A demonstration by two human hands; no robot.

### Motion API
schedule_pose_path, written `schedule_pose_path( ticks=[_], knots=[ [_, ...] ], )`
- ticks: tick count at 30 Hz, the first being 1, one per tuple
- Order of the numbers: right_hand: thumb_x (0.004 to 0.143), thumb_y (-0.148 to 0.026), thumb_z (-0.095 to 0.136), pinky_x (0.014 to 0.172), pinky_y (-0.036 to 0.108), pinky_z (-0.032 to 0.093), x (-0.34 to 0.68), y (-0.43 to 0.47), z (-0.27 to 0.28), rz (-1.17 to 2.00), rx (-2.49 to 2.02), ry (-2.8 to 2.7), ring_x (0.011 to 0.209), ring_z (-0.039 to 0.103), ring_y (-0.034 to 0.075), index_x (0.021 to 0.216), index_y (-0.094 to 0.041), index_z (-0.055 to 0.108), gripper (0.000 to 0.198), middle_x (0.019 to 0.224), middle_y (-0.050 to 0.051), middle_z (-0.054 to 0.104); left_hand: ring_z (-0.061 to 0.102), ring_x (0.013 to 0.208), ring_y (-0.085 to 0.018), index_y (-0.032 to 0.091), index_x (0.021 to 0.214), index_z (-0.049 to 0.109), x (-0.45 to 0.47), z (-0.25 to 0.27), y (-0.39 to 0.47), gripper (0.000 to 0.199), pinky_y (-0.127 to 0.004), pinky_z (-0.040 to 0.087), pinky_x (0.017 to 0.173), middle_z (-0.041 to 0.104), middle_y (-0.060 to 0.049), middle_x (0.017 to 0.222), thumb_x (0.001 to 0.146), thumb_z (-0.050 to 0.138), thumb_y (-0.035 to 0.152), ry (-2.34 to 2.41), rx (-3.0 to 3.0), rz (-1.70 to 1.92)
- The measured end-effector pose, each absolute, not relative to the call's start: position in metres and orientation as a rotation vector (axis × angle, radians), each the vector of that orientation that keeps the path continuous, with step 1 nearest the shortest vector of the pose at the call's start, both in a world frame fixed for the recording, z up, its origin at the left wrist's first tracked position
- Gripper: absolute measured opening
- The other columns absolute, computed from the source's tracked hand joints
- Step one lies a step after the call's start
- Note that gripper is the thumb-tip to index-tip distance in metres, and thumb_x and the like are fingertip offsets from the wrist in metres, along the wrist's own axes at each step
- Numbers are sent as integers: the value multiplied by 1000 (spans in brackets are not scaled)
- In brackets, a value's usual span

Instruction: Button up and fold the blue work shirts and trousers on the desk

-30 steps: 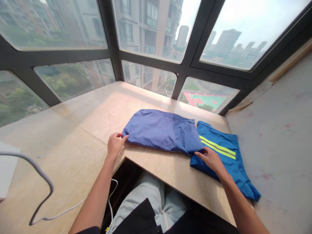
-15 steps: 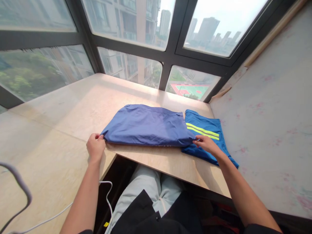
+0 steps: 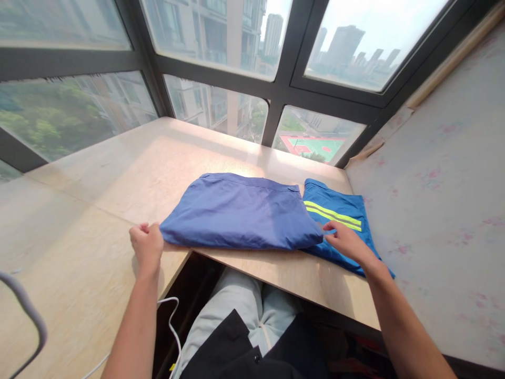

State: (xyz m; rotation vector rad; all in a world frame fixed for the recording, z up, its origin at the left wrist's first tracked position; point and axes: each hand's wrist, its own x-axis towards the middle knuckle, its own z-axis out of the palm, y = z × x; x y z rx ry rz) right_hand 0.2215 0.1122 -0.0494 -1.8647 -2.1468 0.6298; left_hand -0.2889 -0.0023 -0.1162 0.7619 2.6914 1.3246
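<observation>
A folded purple-blue garment (image 3: 240, 213) lies flat on the wooden surface in front of me, its banded edge with small tabs on the far side. My left hand (image 3: 147, 246) is curled closed at the garment's left corner; the fingertips are partly hidden. At the right end, my right hand (image 3: 347, 243) has thumb and forefinger pinched close to the garment's edge, by a small grey bit. Under that hand, and partly beneath the purple-blue one, is a folded blue garment (image 3: 355, 206) with yellow and grey stripes.
The wooden surface (image 3: 98, 173) ends at a front edge just above my legs. Dark-framed windows (image 3: 221, 71) stand behind it, and a flower-patterned wall (image 3: 434, 210) borders the right. A grey cable (image 3: 29, 310) and a white cable (image 3: 173, 321) are at the lower left.
The purple-blue garment's near edge has come closer to me and its left end has spread outward. My left hand has shifted left with it; the view has tilted slightly.
</observation>
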Motion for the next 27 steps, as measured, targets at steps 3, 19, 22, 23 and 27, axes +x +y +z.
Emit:
schedule_pose_path(
  ticks=[3,19,22,23,27],
  knots=[
    [86,-30,50,93,41,50,185,111,-49,346,-1546,-2185,103,64,26,114,-18,62,33,116,13,66,41,138,-35,12,131,49,-261,-99,7,51,-55,34,112,51,-22,140,88,50,38,2829,1199,1275],
    [100,-52,37,118,56,24,101,102,-153,194,-1399,-2631,149,24,32,153,-13,35,65,159,19,30,35,144,-37,10,145,46,-238,-147,32,67,-54,24,116,40,-22,154,95,38,54,2640,1917,320],
    [100,-54,36,118,55,26,105,95,-156,220,-1386,-2639,149,24,33,152,-12,37,67,160,18,29,38,142,-37,9,143,49,-240,-148,25,67,-52,28,115,43,-23,151,95,38,55,2731,1842,371],
    [100,-55,36,118,55,26,105,95,-155,243,-1381,-2641,149,25,33,152,-12,38,68,160,18,29,39,141,-38,8,142,50,-242,-148,25,66,-52,29,114,44,-24,150,95,38,54,2756,1812,385],
    [98,-60,36,116,54,31,100,106,-147,348,-1362,-2582,146,32,34,150,-13,42,70,156,20,36,42,137,-43,7,132,57,-245,-139,38,65,-60,34,107,52,-29,141,96,35,56,2870,1595,385]
  ],
)
